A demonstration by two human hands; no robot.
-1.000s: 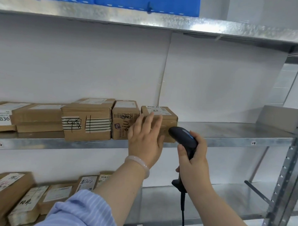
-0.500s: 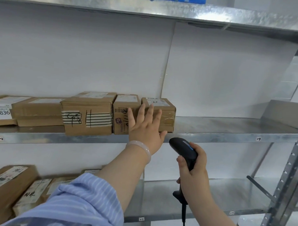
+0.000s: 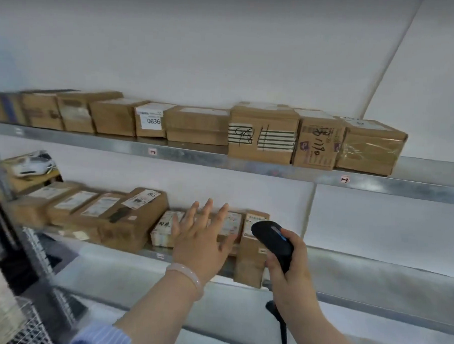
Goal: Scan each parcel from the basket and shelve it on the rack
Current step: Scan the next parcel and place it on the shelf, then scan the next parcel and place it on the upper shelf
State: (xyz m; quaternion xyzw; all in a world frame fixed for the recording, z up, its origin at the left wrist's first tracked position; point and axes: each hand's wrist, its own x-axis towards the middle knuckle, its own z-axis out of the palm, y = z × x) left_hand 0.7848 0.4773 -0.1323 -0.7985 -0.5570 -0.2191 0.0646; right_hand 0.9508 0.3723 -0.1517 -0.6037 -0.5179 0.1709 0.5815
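Left hand (image 3: 202, 242) is up in front of the lower shelf, fingers straight and spread, palm toward the boxes, holding nothing. Can't tell if the fingertips touch the cartons behind or stop just short. There's a pale bracelet (image 3: 186, 275) on that wrist and a blue striped sleeve (image 3: 101, 338) at the bottom edge. Right hand (image 3: 293, 276) is wrapped firmly round the grip of a black handheld barcode scanner (image 3: 271, 244), its head aimed up and left toward the rack. Its black cable (image 3: 282, 335) hangs below the fist.

Brown cardboard parcels (image 3: 196, 126) sit in a tight row on the upper shelf of the galvanized metal rack (image 3: 272, 171). The row ends at the right with a tape-wrapped brown carton (image 3: 370, 149). More parcels line the lower shelf, including a tall narrow brown box (image 3: 251, 256) just beside the scanner, right at the shelf's front edge. A wire mesh basket (image 3: 29, 322) is low on the left, blurred, so its contents are not readable.

My read is that this is the gap between parcels. The free hand is empty, nothing is being scanned, and every box in view rests on a shelf.

The next move probably calls for the left hand to drop down-left to the basket and take one parcel with its label facing out. That label then goes under the scanner head. Bare shelf shows right of the taped carton and right of the narrow box, so either spot would take it.
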